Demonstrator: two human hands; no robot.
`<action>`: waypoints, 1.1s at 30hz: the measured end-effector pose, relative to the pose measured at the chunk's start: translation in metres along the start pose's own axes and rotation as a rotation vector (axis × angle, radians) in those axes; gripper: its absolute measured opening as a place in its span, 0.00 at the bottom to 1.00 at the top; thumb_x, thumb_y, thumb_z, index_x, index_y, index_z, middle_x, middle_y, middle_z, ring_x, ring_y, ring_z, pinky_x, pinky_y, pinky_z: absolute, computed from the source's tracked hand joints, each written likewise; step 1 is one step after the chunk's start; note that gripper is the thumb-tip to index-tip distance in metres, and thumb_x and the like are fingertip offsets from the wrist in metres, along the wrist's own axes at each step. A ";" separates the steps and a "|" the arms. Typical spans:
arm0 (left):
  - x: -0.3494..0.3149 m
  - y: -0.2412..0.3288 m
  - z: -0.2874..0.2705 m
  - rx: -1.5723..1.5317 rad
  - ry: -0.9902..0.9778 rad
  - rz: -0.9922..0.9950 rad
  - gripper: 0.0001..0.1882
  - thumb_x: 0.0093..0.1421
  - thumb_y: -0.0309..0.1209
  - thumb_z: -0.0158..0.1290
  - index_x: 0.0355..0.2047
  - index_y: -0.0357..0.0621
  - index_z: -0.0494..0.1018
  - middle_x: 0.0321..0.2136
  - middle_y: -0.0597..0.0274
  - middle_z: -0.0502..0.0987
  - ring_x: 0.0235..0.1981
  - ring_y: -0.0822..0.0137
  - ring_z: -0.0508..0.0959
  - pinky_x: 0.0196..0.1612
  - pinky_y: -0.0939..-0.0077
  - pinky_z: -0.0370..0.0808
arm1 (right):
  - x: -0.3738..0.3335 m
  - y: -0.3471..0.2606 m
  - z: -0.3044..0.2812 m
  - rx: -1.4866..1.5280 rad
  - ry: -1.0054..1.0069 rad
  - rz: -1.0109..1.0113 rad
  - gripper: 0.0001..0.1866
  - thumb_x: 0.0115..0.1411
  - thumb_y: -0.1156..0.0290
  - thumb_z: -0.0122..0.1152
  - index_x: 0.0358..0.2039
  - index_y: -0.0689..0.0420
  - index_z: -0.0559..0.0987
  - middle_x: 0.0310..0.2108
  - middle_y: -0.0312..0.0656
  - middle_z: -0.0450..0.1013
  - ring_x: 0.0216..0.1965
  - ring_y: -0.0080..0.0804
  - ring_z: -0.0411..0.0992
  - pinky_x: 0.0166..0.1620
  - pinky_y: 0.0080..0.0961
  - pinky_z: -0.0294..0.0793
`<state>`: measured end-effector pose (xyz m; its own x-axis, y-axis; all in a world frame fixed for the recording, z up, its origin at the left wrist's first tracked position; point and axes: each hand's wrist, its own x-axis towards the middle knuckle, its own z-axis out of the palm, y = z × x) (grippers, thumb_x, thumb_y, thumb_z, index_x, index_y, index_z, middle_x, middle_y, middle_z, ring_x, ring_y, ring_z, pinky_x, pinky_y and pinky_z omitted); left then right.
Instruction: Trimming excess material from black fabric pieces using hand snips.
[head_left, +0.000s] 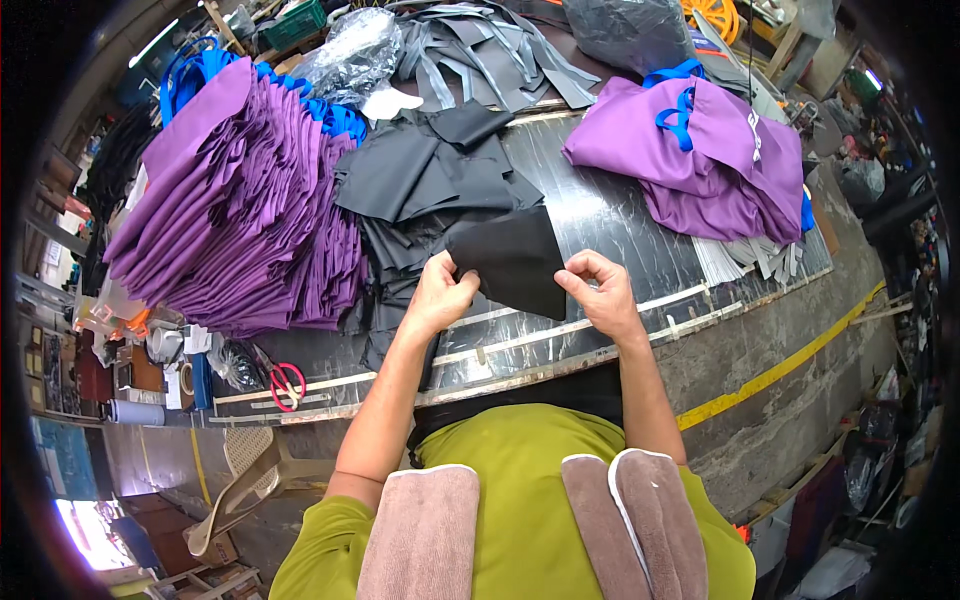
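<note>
A black piece of fabric (515, 262) is stretched between my hands above the table's near half. My left hand (441, 293) is closed on its left side, thumb against fingers. At the lower right edge my right hand (600, 292) pinches it between thumb and fingertips. Just beyond and to the left lies a loose pile of similar black pieces (425, 168), some hanging toward the table's front edge.
Left of the pile rises a tall stack of folded purple fabric (235, 205) with blue straps. A purple bag (705, 150) lies right, near grey strips (745, 260). Red-handled scissors (287, 387) rest at the table's (640, 250) front left edge. A plastic chair (245, 475) stands behind left.
</note>
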<state>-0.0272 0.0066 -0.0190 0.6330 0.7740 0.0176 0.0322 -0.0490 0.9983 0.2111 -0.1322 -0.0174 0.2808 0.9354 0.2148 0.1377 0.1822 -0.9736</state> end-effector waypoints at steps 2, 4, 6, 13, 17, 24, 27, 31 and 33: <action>-0.003 0.004 0.001 0.033 0.072 0.128 0.14 0.62 0.21 0.53 0.47 0.37 0.80 0.36 0.72 0.82 0.33 0.81 0.75 0.38 0.83 0.72 | -0.002 -0.009 0.003 -0.133 0.007 -0.154 0.07 0.63 0.75 0.70 0.33 0.63 0.80 0.30 0.32 0.75 0.34 0.18 0.71 0.39 0.18 0.71; -0.004 0.004 -0.001 0.001 0.070 0.124 0.14 0.62 0.21 0.55 0.49 0.37 0.80 0.37 0.71 0.82 0.36 0.81 0.76 0.40 0.82 0.73 | -0.003 -0.011 0.005 -0.168 0.003 -0.216 0.07 0.62 0.76 0.71 0.34 0.65 0.80 0.32 0.36 0.75 0.35 0.21 0.72 0.40 0.20 0.72; -0.006 0.005 -0.007 -0.030 0.068 0.122 0.15 0.63 0.22 0.57 0.51 0.37 0.80 0.39 0.69 0.82 0.38 0.80 0.76 0.43 0.81 0.74 | -0.002 -0.012 0.005 -0.170 0.030 -0.217 0.07 0.62 0.77 0.71 0.34 0.64 0.80 0.33 0.37 0.75 0.35 0.21 0.72 0.40 0.20 0.72; -0.013 0.048 -0.012 -0.306 -0.172 0.064 0.16 0.70 0.31 0.57 0.53 0.32 0.79 0.46 0.59 0.83 0.46 0.72 0.80 0.53 0.76 0.75 | 0.007 -0.015 -0.004 -0.267 0.108 -0.211 0.05 0.60 0.77 0.71 0.35 0.63 0.82 0.32 0.37 0.75 0.31 0.22 0.72 0.37 0.21 0.71; -0.013 0.053 -0.006 -0.105 -0.165 -0.064 0.15 0.68 0.29 0.59 0.52 0.34 0.80 0.43 0.58 0.85 0.41 0.71 0.84 0.48 0.78 0.79 | 0.013 -0.036 0.001 -0.376 0.094 -0.175 0.04 0.59 0.77 0.70 0.34 0.62 0.84 0.29 0.36 0.74 0.25 0.22 0.70 0.30 0.22 0.69; -0.013 0.056 0.017 -0.208 -0.217 -0.029 0.21 0.66 0.28 0.61 0.58 0.38 0.76 0.43 0.63 0.83 0.37 0.79 0.80 0.41 0.83 0.77 | 0.025 -0.054 0.019 -0.513 0.168 -0.154 0.06 0.56 0.74 0.69 0.28 0.64 0.81 0.20 0.35 0.69 0.20 0.18 0.63 0.25 0.23 0.63; -0.016 0.051 0.017 -0.124 -0.206 -0.052 0.23 0.65 0.29 0.62 0.60 0.37 0.75 0.46 0.64 0.82 0.40 0.80 0.79 0.42 0.83 0.76 | 0.027 -0.059 0.024 -0.498 0.193 -0.121 0.07 0.56 0.73 0.68 0.26 0.63 0.80 0.19 0.35 0.69 0.20 0.18 0.64 0.25 0.23 0.63; -0.019 0.045 0.012 -0.173 -0.166 -0.084 0.18 0.65 0.28 0.62 0.54 0.36 0.78 0.42 0.64 0.83 0.37 0.79 0.80 0.41 0.82 0.77 | 0.031 -0.060 0.023 -0.526 0.204 -0.057 0.07 0.55 0.74 0.68 0.26 0.64 0.80 0.17 0.35 0.68 0.20 0.17 0.64 0.25 0.23 0.63; -0.019 0.037 0.007 -0.202 -0.178 -0.116 0.10 0.65 0.28 0.62 0.44 0.37 0.81 0.34 0.67 0.83 0.30 0.78 0.80 0.36 0.80 0.78 | 0.034 -0.054 0.020 -0.511 0.213 0.009 0.08 0.56 0.72 0.70 0.27 0.63 0.80 0.16 0.32 0.68 0.20 0.15 0.63 0.25 0.22 0.64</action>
<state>-0.0325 -0.0139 0.0171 0.7606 0.6430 -0.0896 -0.0313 0.1741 0.9842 0.1939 -0.1039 0.0408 0.4631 0.8445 0.2690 0.5626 -0.0456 -0.8255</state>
